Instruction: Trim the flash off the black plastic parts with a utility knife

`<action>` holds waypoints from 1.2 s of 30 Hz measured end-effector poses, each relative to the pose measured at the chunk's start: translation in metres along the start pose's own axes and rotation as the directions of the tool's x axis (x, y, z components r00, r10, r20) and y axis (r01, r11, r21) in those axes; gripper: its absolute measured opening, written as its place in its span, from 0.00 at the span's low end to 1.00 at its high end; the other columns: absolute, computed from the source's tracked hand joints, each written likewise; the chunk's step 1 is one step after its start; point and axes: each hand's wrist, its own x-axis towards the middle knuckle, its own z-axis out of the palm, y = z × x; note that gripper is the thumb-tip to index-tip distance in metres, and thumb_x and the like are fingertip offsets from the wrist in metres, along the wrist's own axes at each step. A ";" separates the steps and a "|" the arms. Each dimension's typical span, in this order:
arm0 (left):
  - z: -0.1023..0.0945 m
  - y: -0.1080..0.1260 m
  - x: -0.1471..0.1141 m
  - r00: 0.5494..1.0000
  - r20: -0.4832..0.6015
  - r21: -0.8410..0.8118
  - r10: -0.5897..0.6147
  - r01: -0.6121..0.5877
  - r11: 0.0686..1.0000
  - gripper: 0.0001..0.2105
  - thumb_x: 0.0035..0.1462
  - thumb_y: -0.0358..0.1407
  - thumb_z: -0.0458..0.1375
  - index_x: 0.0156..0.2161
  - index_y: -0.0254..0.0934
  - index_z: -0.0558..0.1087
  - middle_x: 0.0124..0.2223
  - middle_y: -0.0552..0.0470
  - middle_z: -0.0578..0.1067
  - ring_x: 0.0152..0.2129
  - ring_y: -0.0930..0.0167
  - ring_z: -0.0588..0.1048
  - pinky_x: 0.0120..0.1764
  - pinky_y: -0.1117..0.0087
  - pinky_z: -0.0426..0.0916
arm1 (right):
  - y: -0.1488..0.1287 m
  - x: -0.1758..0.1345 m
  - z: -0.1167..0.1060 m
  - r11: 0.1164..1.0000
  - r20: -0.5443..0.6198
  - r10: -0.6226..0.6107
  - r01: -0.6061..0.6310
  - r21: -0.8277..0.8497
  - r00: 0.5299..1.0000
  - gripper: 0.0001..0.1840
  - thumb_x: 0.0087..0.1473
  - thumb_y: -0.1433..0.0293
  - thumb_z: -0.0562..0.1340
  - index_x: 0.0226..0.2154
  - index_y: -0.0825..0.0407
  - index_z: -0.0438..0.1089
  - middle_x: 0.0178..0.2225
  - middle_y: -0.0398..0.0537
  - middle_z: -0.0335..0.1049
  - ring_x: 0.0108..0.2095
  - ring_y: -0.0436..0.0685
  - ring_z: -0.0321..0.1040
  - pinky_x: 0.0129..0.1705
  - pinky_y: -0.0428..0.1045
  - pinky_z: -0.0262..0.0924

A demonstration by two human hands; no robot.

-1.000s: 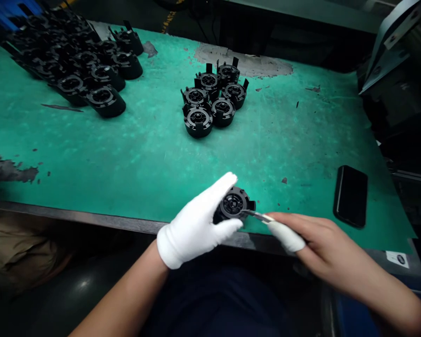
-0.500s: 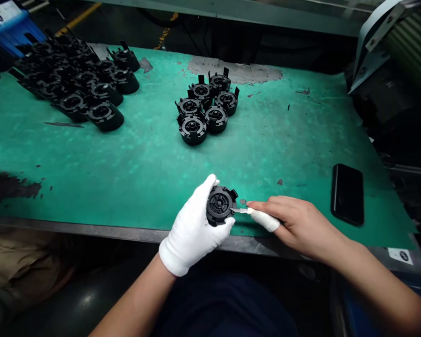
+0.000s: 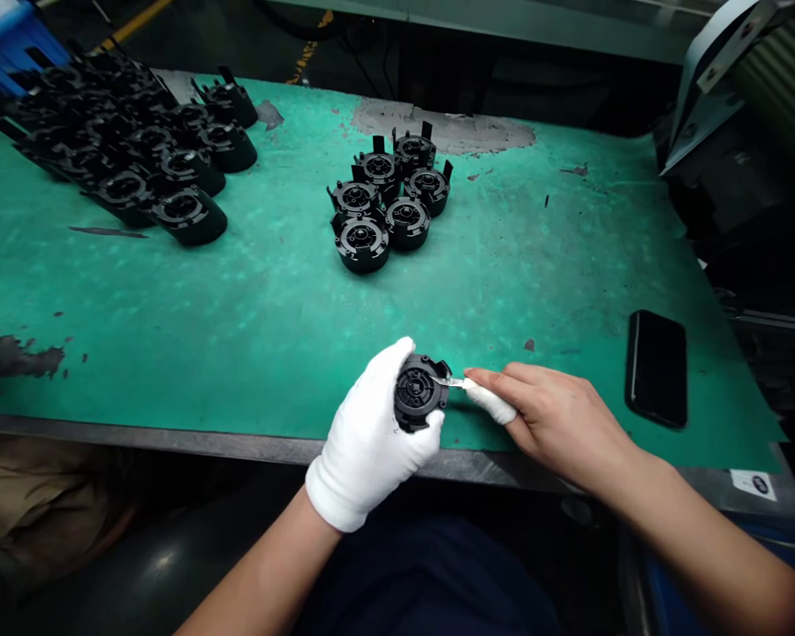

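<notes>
My left hand (image 3: 374,433), in a white glove, is closed around a round black plastic part (image 3: 416,389) just above the near edge of the bench. The part's ringed face is turned up toward me. My right hand (image 3: 543,411) is bare except for a white cover on the thumb. Between thumb and forefinger it pinches a small knife (image 3: 453,382), whose thin blade reaches over the right side of the part's face. The knife's handle is mostly hidden in the hand.
Several similar black parts (image 3: 407,221) stand grouped at mid-bench, and a larger cluster of black parts (image 3: 189,216) stands at the left. A black phone (image 3: 657,369) lies at the right on the green bench top (image 3: 271,336). A blue bin (image 3: 19,40) is at the far left.
The knife blade has shifted slightly upward on the part's face, with my right hand moving a little left and up. My left hand still holds the part, slightly lower and further right.
</notes>
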 end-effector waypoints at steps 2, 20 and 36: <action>0.000 0.001 -0.001 1.000 -0.005 0.001 -0.007 0.007 1.000 0.35 0.54 0.38 0.64 0.64 0.32 0.57 0.62 0.39 0.68 0.59 0.59 0.69 0.63 0.57 0.66 | -0.002 -0.002 0.000 1.000 0.004 -0.001 0.001 0.031 1.000 0.23 0.64 0.70 0.54 0.59 0.41 0.68 0.35 0.44 0.73 0.35 0.56 0.72 0.32 0.50 0.57; 0.019 0.010 -0.007 0.982 -0.186 0.007 -0.028 0.030 1.000 0.32 0.55 0.38 0.64 0.63 0.37 0.59 0.60 0.39 0.70 0.58 0.58 0.71 0.60 0.55 0.70 | -0.023 -0.006 0.008 0.988 -0.050 0.127 -0.122 0.095 0.991 0.20 0.67 0.67 0.54 0.58 0.41 0.70 0.35 0.45 0.75 0.37 0.56 0.74 0.35 0.49 0.62; 0.016 0.010 -0.007 0.986 -0.168 0.027 -0.003 0.008 1.000 0.33 0.55 0.37 0.63 0.63 0.34 0.59 0.60 0.37 0.70 0.59 0.57 0.70 0.62 0.53 0.67 | -0.028 -0.007 0.013 0.979 -0.099 0.162 -0.147 0.144 0.982 0.19 0.65 0.70 0.54 0.56 0.44 0.69 0.43 0.46 0.79 0.40 0.58 0.77 0.38 0.50 0.67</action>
